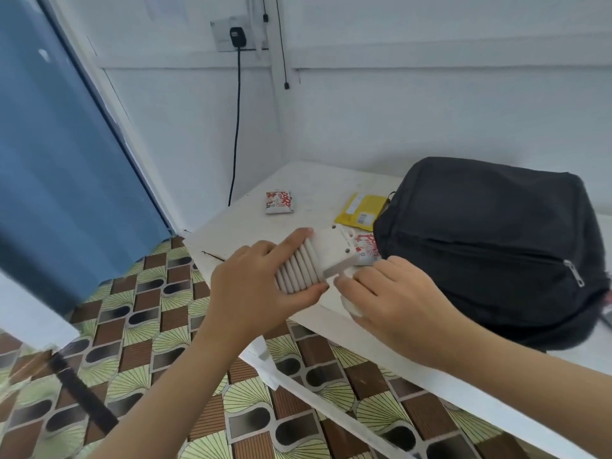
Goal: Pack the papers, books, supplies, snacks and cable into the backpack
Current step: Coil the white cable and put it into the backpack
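My left hand (261,286) grips a white cable (299,271) wound in tight coils around a white power block (336,256), held just above the table's front edge. My right hand (394,301) is beside it with its fingers curled around the loose white end of the cable (351,306). The black backpack (490,246) lies on the table to the right, its zipper closed. A red-and-white snack packet (279,202) lies farther back. A second such packet (367,250) peeks out behind the power block. A yellow packet (361,212) lies partly under the backpack.
The white table (318,190) stands in a corner against white walls. A black cord (236,120) hangs from a wall socket (235,36) to the left of the table. A blue curtain (56,160) hangs at the left over a patterned floor (149,342).
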A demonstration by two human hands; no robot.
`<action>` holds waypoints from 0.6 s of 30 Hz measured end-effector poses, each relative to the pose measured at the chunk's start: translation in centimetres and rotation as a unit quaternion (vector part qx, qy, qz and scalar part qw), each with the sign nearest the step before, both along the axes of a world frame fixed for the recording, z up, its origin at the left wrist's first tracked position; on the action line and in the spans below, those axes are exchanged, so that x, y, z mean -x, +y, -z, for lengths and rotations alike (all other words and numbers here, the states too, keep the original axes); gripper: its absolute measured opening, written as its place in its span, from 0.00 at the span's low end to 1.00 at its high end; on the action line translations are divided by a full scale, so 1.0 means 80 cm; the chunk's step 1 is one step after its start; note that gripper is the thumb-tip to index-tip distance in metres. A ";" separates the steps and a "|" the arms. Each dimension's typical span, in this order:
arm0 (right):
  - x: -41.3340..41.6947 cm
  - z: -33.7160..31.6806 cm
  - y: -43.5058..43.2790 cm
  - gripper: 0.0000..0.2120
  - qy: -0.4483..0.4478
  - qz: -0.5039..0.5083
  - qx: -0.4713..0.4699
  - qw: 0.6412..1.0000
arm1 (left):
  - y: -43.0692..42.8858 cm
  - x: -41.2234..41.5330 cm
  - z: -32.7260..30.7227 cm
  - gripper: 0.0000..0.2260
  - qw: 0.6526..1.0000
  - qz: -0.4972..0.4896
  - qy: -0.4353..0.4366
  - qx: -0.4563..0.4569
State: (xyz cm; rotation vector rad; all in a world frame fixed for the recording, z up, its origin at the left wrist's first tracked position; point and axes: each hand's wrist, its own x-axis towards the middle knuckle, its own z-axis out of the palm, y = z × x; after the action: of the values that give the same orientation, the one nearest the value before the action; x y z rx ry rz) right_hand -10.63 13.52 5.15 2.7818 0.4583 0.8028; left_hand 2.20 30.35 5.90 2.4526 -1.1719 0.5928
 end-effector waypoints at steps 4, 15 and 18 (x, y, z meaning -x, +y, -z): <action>-0.001 -0.013 -0.040 0.14 -0.042 -0.064 -0.010 0.997 | -0.031 0.004 -0.018 0.32 1.000 0.017 0.002 0.001; 0.015 -0.047 -0.135 0.45 0.059 0.031 -0.102 0.993 | -0.113 0.021 -0.030 0.41 0.995 0.095 -0.023 -0.024; 0.025 -0.044 -0.155 0.47 0.111 0.028 -0.140 0.984 | -0.134 0.029 -0.030 0.46 0.993 0.107 -0.031 -0.038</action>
State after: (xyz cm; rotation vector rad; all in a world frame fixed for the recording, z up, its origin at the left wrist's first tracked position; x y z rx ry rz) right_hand -12.67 1.15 8.69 3.1486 0.3236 0.5855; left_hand -0.09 19.66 8.33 2.3416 -1.4848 0.5742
